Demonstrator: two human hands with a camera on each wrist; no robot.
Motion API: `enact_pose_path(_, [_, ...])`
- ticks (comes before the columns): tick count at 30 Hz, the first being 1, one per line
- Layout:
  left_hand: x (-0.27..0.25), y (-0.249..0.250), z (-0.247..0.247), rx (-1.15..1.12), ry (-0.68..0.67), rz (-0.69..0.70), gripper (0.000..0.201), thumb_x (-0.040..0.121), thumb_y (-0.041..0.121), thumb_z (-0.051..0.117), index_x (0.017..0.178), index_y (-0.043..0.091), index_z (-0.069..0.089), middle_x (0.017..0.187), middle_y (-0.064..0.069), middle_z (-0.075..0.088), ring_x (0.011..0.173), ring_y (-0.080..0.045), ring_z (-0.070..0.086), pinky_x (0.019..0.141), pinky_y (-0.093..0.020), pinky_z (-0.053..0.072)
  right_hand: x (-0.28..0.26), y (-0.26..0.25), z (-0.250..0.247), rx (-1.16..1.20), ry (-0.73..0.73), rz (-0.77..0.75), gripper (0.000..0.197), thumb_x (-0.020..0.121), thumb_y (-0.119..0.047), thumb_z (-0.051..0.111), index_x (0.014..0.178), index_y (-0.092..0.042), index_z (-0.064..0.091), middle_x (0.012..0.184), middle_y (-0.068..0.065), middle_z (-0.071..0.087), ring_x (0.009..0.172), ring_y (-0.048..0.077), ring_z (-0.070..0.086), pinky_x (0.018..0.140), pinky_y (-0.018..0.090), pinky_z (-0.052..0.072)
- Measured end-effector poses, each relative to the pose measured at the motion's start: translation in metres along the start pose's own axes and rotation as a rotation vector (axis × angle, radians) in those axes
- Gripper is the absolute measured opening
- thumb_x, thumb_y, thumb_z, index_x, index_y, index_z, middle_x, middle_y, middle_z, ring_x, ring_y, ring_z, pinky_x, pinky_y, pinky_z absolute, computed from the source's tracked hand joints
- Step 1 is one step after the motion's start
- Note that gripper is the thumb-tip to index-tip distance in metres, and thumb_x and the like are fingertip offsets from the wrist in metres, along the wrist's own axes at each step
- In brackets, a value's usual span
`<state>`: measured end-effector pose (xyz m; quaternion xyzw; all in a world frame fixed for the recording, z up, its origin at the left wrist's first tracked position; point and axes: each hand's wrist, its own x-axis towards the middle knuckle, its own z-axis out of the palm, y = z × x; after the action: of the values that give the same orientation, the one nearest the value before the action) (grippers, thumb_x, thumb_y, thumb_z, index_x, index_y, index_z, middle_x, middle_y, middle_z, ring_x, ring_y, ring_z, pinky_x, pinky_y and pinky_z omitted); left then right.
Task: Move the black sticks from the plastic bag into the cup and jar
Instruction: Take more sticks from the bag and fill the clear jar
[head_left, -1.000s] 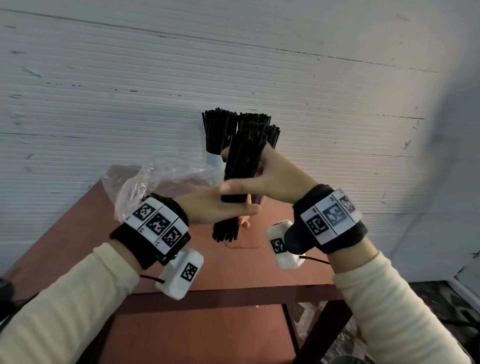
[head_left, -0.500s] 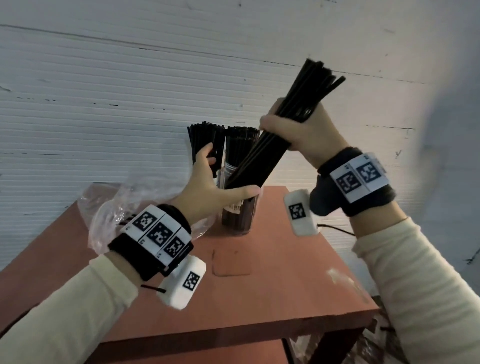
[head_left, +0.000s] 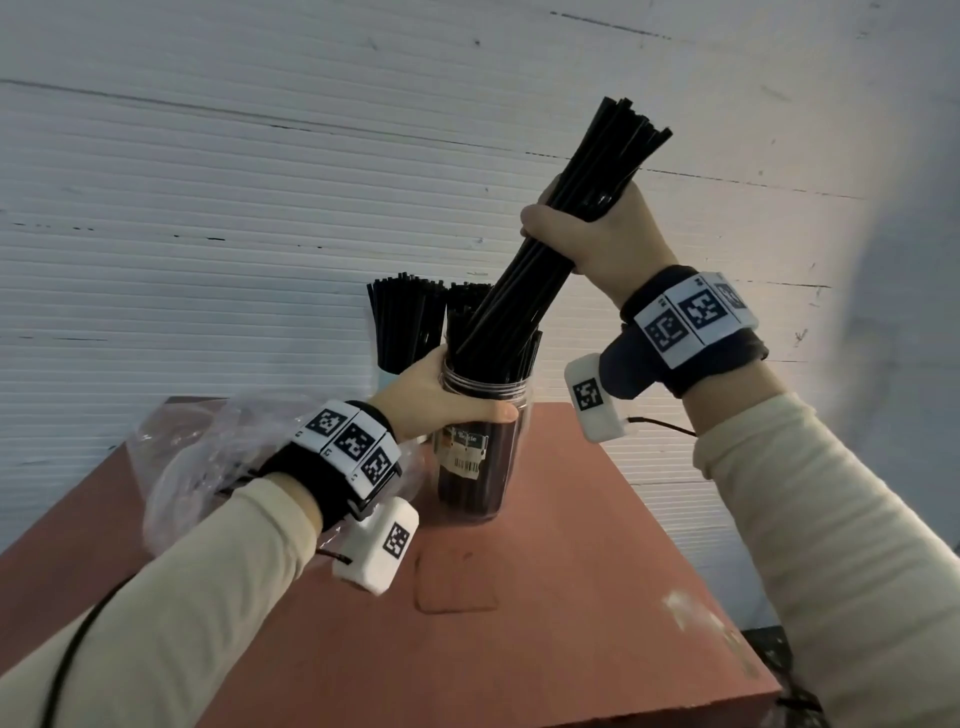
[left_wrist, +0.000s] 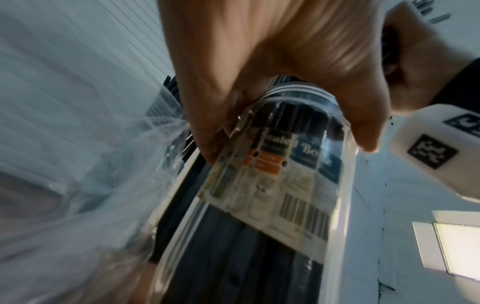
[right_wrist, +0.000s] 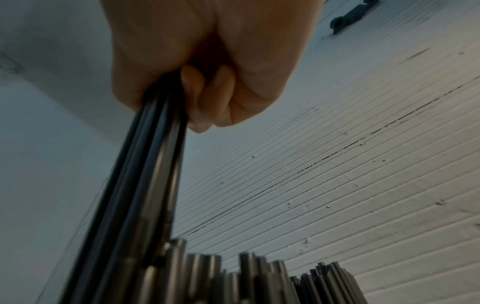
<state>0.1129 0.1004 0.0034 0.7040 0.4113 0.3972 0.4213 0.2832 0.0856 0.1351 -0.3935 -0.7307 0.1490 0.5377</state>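
Head view: left hand (head_left: 439, 395), previously free, now grips the jar (head_left: 480, 441) at frame centre; right hand (head_left: 597, 234) fingers clasp the sticks (head_left: 540, 260), lower ends now inside the jar.

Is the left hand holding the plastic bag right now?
No, the left hand grips the neck of the clear jar, while the plastic bag lies on the table behind the wrist.

Jar (head_left: 483, 441) clear glossy plastic; sticks (head_left: 561, 228) glossy black; bag (head_left: 197, 457) thin crinkled film.
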Motion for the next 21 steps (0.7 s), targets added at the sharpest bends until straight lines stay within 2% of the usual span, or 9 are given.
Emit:
enact_pose_path(2, [-0.003, 0.001, -0.001, 0.016, -0.006, 0.015, 0.058, 0.067, 0.018, 0.086, 0.117, 0.024, 0.057, 0.102, 0.009, 0.072, 0.092, 0.002, 0.067, 0.073, -0.012, 0.05, -0.003, -0.001, 0.001, -0.013, -0.025, -0.026, 0.01, 0.082, -0.011, 0.067, 0.074, -0.007, 0.06, 0.07, 0.001, 0.063, 0.064, 0.008, 0.062, 0.055, 0.015, 0.046])
enact_pose_path(4, [-0.006, 0.001, -0.001, 0.039, 0.002, 0.028, 0.06, 0.064, 0.02, 0.088, 0.116, 0.026, 0.057, 0.102, 0.011, 0.072, 0.091, 0.004, 0.067, 0.074, -0.012, 0.05, -0.008, -0.002, 0.002, -0.025, -0.059, -0.035, 0.011, 0.082, -0.009, 0.066, 0.076, -0.002, 0.061, 0.072, 0.004, 0.063, 0.065, 0.009, 0.062, 0.055, 0.015, 0.045])
enact_pose_path(6, [-0.008, 0.001, -0.001, 0.052, 0.02, 0.038, 0.073, 0.058, 0.027, 0.092, 0.12, 0.026, 0.054, 0.105, 0.01, 0.07, 0.096, 0.001, 0.066, 0.082, -0.02, 0.051, -0.012, -0.002, 0.004, -0.036, -0.078, -0.037, 0.015, 0.083, -0.009, 0.066, 0.08, 0.005, 0.061, 0.075, 0.011, 0.064, 0.067, 0.012, 0.062, 0.056, 0.016, 0.046])
enact_pose_path(8, [-0.01, 0.0, 0.001, 0.061, 0.048, 0.041, 0.093, 0.046, 0.04, 0.093, 0.126, 0.025, 0.048, 0.111, 0.01, 0.067, 0.102, -0.003, 0.064, 0.09, -0.028, 0.051, -0.016, -0.003, 0.006, -0.052, -0.091, -0.039, 0.019, 0.083, -0.01, 0.066, 0.081, 0.008, 0.06, 0.077, 0.018, 0.065, 0.069, 0.016, 0.063, 0.057, 0.019, 0.049])
enact_pose_path(10, [-0.014, -0.001, 0.005, 0.049, 0.085, 0.041, 0.103, 0.04, 0.046, 0.091, 0.129, 0.024, 0.044, 0.115, 0.01, 0.064, 0.106, -0.005, 0.062, 0.093, -0.032, 0.051, -0.019, -0.004, 0.007, -0.061, -0.099, -0.043, 0.022, 0.083, -0.01, 0.066, 0.083, 0.012, 0.06, 0.082, 0.026, 0.064, 0.068, 0.018, 0.062, 0.057, 0.021, 0.05])
enact_pose_path(12, [-0.019, 0.0, 0.009, 0.017, 0.086, 0.071, 0.095, 0.045, 0.039, 0.094, 0.126, 0.025, 0.045, 0.113, 0.008, 0.065, 0.105, -0.005, 0.063, 0.094, -0.034, 0.051, -0.021, -0.007, 0.007, -0.063, -0.097, -0.043, 0.023, 0.083, -0.009, 0.066, 0.083, 0.013, 0.059, 0.081, 0.027, 0.064, 0.066, 0.016, 0.061, 0.055, 0.02, 0.049])
enact_pose_path(15, [-0.023, 0.004, 0.01, -0.007, -0.008, 0.125, 0.075, 0.059, 0.023, 0.092, 0.122, 0.023, 0.051, 0.109, 0.004, 0.07, 0.103, -0.008, 0.066, 0.094, -0.037, 0.052, -0.026, -0.011, 0.004, -0.057, -0.08, -0.029, 0.022, 0.083, -0.008, 0.065, 0.083, 0.013, 0.06, 0.08, 0.025, 0.065, 0.064, 0.013, 0.061, 0.053, 0.016, 0.046])
enact_pose_path(19, [-0.025, 0.008, 0.001, -0.031, -0.155, 0.086, 0.079, 0.052, 0.041, 0.086, 0.122, 0.025, 0.054, 0.111, 0.007, 0.071, 0.105, -0.008, 0.066, 0.096, -0.036, 0.05, -0.029, -0.015, -0.001, -0.058, -0.081, -0.007, 0.026, 0.084, -0.01, 0.065, 0.085, 0.015, 0.06, 0.08, 0.025, 0.064, 0.064, 0.015, 0.06, 0.051, 0.017, 0.044])
enact_pose_path(21, [-0.026, 0.008, -0.005, -0.068, -0.215, 0.053, 0.081, 0.048, 0.051, 0.086, 0.119, 0.027, 0.056, 0.111, 0.009, 0.071, 0.107, -0.008, 0.065, 0.096, -0.033, 0.048, -0.031, -0.016, -0.003, -0.059, -0.095, 0.017, 0.025, 0.084, -0.012, 0.065, 0.084, 0.012, 0.062, 0.076, 0.019, 0.065, 0.065, 0.017, 0.061, 0.052, 0.02, 0.045])
